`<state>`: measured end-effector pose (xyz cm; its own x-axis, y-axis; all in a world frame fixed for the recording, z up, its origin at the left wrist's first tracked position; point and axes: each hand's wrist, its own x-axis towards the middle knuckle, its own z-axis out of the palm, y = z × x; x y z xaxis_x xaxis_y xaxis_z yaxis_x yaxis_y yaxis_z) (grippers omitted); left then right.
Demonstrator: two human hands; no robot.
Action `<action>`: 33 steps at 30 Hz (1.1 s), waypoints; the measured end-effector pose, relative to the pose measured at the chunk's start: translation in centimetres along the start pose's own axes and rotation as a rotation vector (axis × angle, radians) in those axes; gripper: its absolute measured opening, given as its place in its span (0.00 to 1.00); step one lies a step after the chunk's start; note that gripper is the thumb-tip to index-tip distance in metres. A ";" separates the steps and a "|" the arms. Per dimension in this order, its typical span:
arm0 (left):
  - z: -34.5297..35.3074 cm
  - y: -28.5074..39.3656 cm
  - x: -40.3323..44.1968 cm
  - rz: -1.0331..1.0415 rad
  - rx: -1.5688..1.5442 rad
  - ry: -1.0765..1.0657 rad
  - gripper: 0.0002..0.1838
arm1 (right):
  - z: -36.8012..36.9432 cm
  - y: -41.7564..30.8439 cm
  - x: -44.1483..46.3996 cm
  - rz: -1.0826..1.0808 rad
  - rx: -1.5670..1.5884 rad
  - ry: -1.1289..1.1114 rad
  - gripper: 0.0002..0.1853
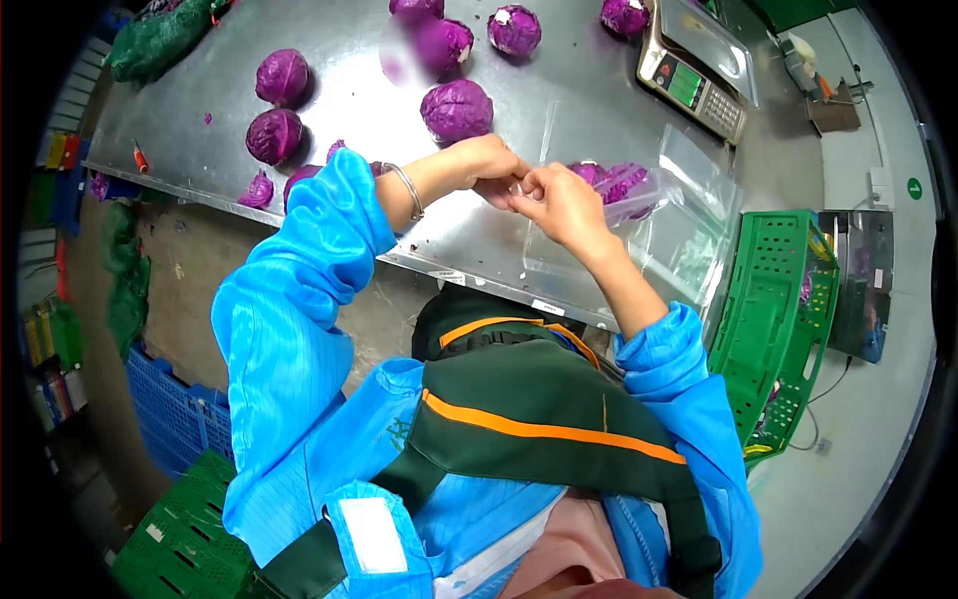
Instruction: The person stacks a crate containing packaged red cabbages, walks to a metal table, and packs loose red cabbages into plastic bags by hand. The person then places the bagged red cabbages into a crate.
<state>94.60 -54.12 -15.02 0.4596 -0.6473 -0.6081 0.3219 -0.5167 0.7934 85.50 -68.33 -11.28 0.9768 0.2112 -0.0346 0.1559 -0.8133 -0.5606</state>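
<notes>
Over the front part of the metal table, my left hand (491, 168) and my right hand (567, 208) meet, fingers bent and pressed together at the tips. Whatever lies between the fingertips is too small to make out. Just right of my right hand, purple cabbage (627, 182) shows partly under clear plastic bags (689, 225). A round purple cabbage (456, 110) sits behind my left hand. More cabbage is partly hidden behind my left forearm, which has a bracelet (407, 190) at the wrist.
Several cabbages (281, 77) stand on the metal table (359, 50). At the back right is a digital scale (691, 85). A green crate (768, 299) stands beyond the table's right edge, a green net bag (165, 40) lies at the back left, and a blue crate (175, 414) is below left.
</notes>
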 end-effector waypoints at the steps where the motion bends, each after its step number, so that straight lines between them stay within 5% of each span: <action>1: 0.0 0.3 -0.4 0.007 0.022 -0.003 0.12 | 0.1 0.0 0.1 -0.014 -0.004 0.044 0.08; 6: -0.1 0.9 -0.8 -0.063 -0.225 -0.050 0.15 | -15.4 -5.0 -8.7 0.116 0.791 0.092 0.07; 9: -0.8 0.9 -1.3 -0.004 -0.280 -0.027 0.23 | -20.8 0.0 -16.8 0.447 0.816 0.038 0.10; 12: -1.1 -4.0 -1.0 0.058 -0.427 0.199 0.25 | -15.8 7.8 -22.8 0.953 0.558 -0.221 0.12; 15: 1.8 -9.0 0.3 0.379 0.055 0.550 0.22 | -9.2 17.4 -26.5 0.499 -0.316 -0.181 0.37; 16: 2.9 -8.7 0.1 0.429 0.056 0.556 0.25 | -9.6 16.9 -23.4 0.659 0.146 -0.112 0.38; 17: 4.3 -7.8 0.1 0.478 0.057 0.562 0.28 | -9.2 15.9 -18.9 0.482 0.244 0.196 0.40; 18: 5.1 -6.8 0.5 0.538 0.059 0.590 0.31 | -9.9 14.0 -12.8 0.192 -0.054 0.277 0.42; 20: 6.5 -7.3 3.6 0.717 -0.005 0.550 0.28 | -8.9 10.3 -4.6 -0.176 0.001 0.480 0.32; 23: 7.3 -4.5 4.7 0.636 -0.369 0.579 0.15 | -7.1 14.0 0.3 -0.261 -0.119 0.087 0.18; 24: 7.9 -3.3 4.4 0.564 -0.561 0.570 0.11 | -7.1 14.7 -0.6 -0.114 0.106 0.284 0.13; 27: 9.3 3.8 0.9 0.799 -0.434 0.729 0.07 | -10.2 16.2 -6.9 0.229 0.555 0.697 0.10; 29: 9.6 9.6 -4.6 1.227 -0.030 0.799 0.07 | -10.9 11.5 -10.6 -0.082 0.972 1.023 0.09; 31: 7.5 14.0 -6.0 0.957 -0.013 0.860 0.09 | -12.8 11.1 -8.9 -0.004 0.674 1.046 0.08; 33: 6.6 14.7 -5.7 1.114 -0.292 0.718 0.09 | -14.5 9.6 -8.6 -0.140 0.456 1.089 0.07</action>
<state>91.25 -61.66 -0.10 0.8869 -0.1613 0.4330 -0.3796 0.2797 0.8818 80.76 -85.82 -4.35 0.6001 -0.4689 0.6481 0.4198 -0.5051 -0.7541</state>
